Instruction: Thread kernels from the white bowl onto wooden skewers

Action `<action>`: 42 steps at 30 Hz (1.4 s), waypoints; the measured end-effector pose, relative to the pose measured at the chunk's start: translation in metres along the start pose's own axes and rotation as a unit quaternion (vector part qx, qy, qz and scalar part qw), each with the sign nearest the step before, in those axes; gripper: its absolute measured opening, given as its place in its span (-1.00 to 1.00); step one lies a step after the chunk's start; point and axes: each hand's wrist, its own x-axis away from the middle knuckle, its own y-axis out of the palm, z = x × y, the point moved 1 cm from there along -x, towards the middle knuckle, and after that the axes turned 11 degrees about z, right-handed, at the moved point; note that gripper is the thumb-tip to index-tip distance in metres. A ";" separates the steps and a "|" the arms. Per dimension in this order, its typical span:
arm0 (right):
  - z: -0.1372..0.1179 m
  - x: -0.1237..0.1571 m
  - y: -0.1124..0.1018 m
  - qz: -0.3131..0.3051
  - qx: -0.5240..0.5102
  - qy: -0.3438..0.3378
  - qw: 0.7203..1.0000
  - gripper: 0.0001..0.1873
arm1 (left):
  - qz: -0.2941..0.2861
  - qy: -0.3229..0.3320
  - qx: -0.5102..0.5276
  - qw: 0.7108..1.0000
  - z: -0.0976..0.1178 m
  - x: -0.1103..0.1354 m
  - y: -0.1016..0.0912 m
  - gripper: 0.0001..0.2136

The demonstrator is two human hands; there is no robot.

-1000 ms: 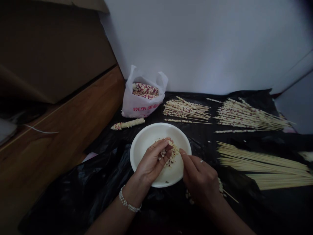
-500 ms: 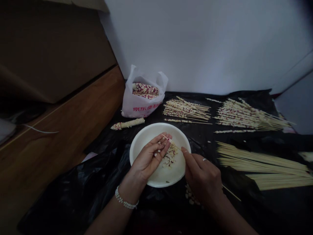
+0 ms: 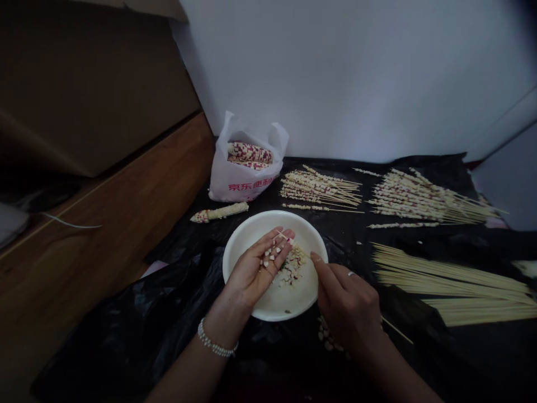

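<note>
Palm up over the white bowl (image 3: 233, 263), my left hand (image 3: 254, 274) cradles several loose corn kernels (image 3: 268, 256), its fingers mostly stretched out. A thin wooden skewer (image 3: 307, 254) runs from my right hand across to the left fingertips, with a white and purple kernel (image 3: 290, 241) near its pointed end. My right hand (image 3: 348, 302) is closed around the skewer, whose rear end comes out behind the hand. More loose kernels (image 3: 289, 274) lie in the bowl, partly hidden by my left hand.
A white plastic bag (image 3: 235, 182) holds speckled corn cobs (image 3: 249, 152). In front lies a partly stripped cob (image 3: 224, 211). Kernel-laden skewers form two piles (image 3: 321, 187) at the back; bare skewers (image 3: 444, 271) lie right. Black plastic sheeting (image 3: 168, 313) covers the surface.
My left hand's fingers have uncurled a little, so more kernels show on the palm. The right hand and skewer have hardly moved.
</note>
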 end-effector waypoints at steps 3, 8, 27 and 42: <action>-0.001 0.000 0.000 -0.003 -0.002 0.000 1.000 -0.67 | 0.000 0.011 -0.004 1.000 -0.001 -0.001 -0.001 -0.66; -0.001 0.001 0.000 -0.006 -0.012 -0.001 1.000 -0.67 | 0.012 0.038 0.009 0.999 0.000 -0.005 -0.005 -0.79; -0.002 0.001 0.000 -0.018 -0.005 -0.007 1.000 -0.67 | -0.008 0.076 -0.032 0.997 -0.002 -0.007 -0.007 -0.79; -0.002 0.001 0.001 -0.022 0.001 -0.003 1.000 -0.67 | 0.034 0.038 0.014 0.999 0.000 -0.002 -0.002 -0.83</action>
